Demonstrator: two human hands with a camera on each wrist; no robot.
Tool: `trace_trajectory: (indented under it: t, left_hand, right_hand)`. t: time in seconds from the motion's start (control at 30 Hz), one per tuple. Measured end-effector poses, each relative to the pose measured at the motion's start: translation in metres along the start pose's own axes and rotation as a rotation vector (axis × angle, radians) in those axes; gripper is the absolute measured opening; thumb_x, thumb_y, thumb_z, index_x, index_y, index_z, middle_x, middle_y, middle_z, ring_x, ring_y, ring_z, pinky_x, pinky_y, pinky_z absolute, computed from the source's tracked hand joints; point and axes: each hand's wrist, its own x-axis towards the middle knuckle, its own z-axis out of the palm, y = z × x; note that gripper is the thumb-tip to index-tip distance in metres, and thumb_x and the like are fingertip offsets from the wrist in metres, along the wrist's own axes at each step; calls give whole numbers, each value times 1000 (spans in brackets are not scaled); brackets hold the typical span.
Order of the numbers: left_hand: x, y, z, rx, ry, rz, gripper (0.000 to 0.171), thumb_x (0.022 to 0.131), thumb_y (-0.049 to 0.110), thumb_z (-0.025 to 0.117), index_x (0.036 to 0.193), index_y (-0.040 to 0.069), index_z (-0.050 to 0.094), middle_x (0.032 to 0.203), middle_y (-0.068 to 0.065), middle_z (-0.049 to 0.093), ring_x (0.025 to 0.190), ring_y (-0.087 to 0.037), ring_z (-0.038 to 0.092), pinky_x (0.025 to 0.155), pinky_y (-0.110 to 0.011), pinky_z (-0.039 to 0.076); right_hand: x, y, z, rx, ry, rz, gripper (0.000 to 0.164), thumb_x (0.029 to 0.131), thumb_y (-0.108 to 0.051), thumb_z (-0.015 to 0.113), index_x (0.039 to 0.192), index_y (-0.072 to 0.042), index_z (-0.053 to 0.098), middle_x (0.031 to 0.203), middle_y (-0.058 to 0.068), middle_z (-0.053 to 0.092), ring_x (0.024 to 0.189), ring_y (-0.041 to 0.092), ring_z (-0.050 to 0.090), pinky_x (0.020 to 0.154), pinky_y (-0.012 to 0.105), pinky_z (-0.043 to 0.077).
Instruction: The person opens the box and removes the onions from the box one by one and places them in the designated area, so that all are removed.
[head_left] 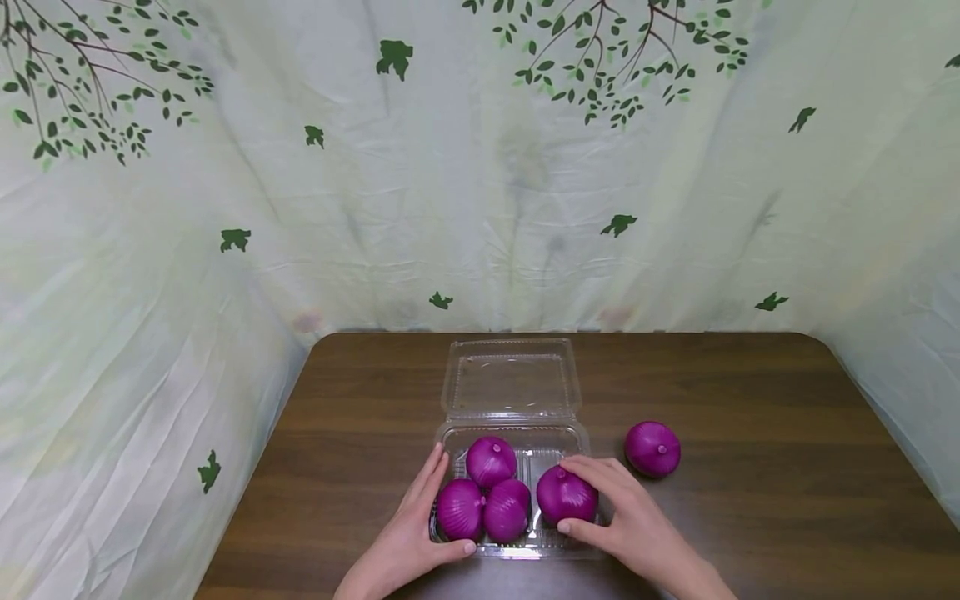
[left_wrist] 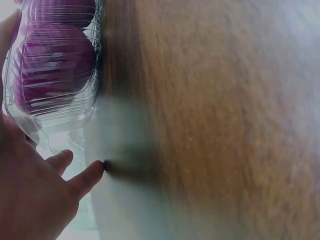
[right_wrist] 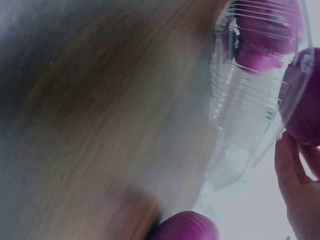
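Note:
A clear plastic clamshell container (head_left: 534, 550) lies on the table with its lid (head_left: 514, 383) folded back toward the wall. Three purple onions, among them a rear one (head_left: 491, 462), sit together in its left part. My left hand (head_left: 405, 533) rests along the container's left side, fingers straight and thumb at the front edge; the left wrist view shows its spread fingers beside the clear wall (left_wrist: 60, 107). With fingers and thumb, my right hand (head_left: 630, 521) grips another purple onion (head_left: 564, 495) over the container's right part. This held onion (right_wrist: 305, 100) overlaps the container's rim in the right wrist view.
One more purple onion (head_left: 652, 449) lies on the brown wooden table (head_left: 750, 417), right of the container and just beyond my right hand. A pale curtain (head_left: 495, 208) with printed leaves and branches hangs behind the table and along both sides.

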Motion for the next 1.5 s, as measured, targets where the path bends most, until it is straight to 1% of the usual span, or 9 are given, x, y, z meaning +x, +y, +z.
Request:
trace_trajectory:
  t: [0.17, 0.37, 0.47, 0.7, 0.9, 0.97, 1.13, 1.27, 1.5]
  left_hand:
    - [-1, 0, 0, -2, 4, 4, 118, 69, 50, 86, 159, 15, 18, 164, 13, 1, 147, -26, 14, 108, -58, 30]
    - [-1, 0, 0, -6, -6, -13, 117, 70, 53, 85, 159, 16, 18, 163, 15, 1, 147, -28, 16, 107, -58, 32]
    - [-1, 0, 0, -13, -12, -16, 117, 70, 53, 85, 159, 16, 17, 163, 15, 0, 146, -29, 18, 105, -56, 35]
    - [-1, 2, -2, -7, -11, -18, 117, 71, 50, 85, 159, 17, 17, 163, 15, 0, 145, -29, 22, 103, -55, 39]
    - [0, 0, -1, -2, -20, -17, 116, 72, 54, 83, 159, 17, 16, 163, 15, -1, 145, -30, 21, 102, -56, 39]
    - [0, 0, 0, -6, -21, -17, 116, 72, 54, 83, 159, 18, 16, 163, 15, -2, 145, -30, 21, 102, -56, 39]
    - [0, -1, 1, -10, -19, -15, 116, 72, 53, 83, 159, 18, 15, 163, 16, -3, 145, -30, 21, 102, -56, 39]
    - [0, -1, 2, -17, -20, -10, 116, 72, 53, 83, 159, 18, 15, 163, 17, -4, 145, -29, 20, 104, -57, 37]
    - [0, -1, 3, -29, -21, -6, 116, 72, 53, 83, 159, 18, 14, 163, 16, -3, 146, -28, 18, 105, -57, 35]
  right_hand:
    - [-6, -3, -2, 104, 55, 84, 61, 78, -39, 84, 133, -28, 60, 129, -12, 57, 111, 8, 53, 81, 31, 55]
    - [-13, -3, -7, 241, 68, 220, 59, 78, -31, 85, 132, -23, 61, 125, -10, 57, 106, 13, 58, 83, 33, 54]
    - [-15, -3, -9, 276, 75, 269, 60, 77, -30, 85, 131, -25, 59, 126, -11, 56, 106, 14, 59, 85, 32, 54]
    - [-18, 1, -11, 265, 144, 257, 67, 76, -23, 87, 135, -22, 54, 132, -8, 53, 112, 16, 56, 86, 33, 53]
    - [-22, 3, -14, 276, 170, 356, 70, 75, -24, 88, 136, -23, 54, 135, -8, 50, 115, 17, 54, 89, 29, 52]
    - [-24, 4, -16, 281, 180, 371, 70, 76, -22, 87, 137, -23, 54, 136, -8, 49, 117, 15, 53, 90, 26, 50]
    - [-27, 6, -25, 264, 229, 373, 72, 78, -15, 85, 141, -22, 51, 137, -7, 46, 121, 8, 47, 90, 22, 48]
    - [-30, 8, -34, 235, 263, 382, 74, 78, -11, 84, 143, -18, 50, 138, -5, 44, 122, 8, 44, 88, 21, 48]
    - [-34, 13, -51, 168, 296, 431, 70, 79, -12, 83, 140, -18, 50, 135, -4, 44, 118, 8, 40, 89, 12, 43]
